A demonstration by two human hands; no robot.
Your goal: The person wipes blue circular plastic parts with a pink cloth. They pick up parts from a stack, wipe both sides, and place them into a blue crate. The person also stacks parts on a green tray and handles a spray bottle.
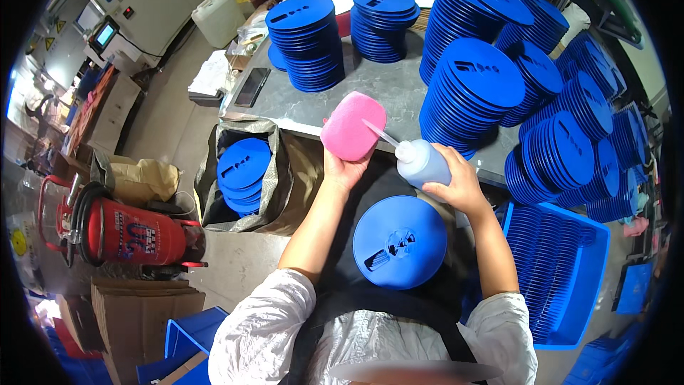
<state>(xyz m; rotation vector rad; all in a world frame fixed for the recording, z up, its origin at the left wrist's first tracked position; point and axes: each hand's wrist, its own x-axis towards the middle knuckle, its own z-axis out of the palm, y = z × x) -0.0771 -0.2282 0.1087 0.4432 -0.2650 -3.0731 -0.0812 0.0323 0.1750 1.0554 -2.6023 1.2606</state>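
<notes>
My left hand [345,171] is closed around a pink sponge [350,128], holding it up by the near edge of the grey table. In my right hand [462,184] is a pale squeeze bottle [425,164], tipped to the left. Its thin clear nozzle [381,132] reaches the face of the sponge; whether liquid comes out cannot be made out. Below both hands, a round blue disc [420,217] with cut-out shapes lies on my lap over a dark apron.
Tall stacks of blue discs [474,85] crowd the table [385,85], mostly on the right. A phone [252,87] lies at its left edge. An open bag [281,171] of discs stands left, a blue crate [595,264] of discs right, a red extinguisher [135,232] far left.
</notes>
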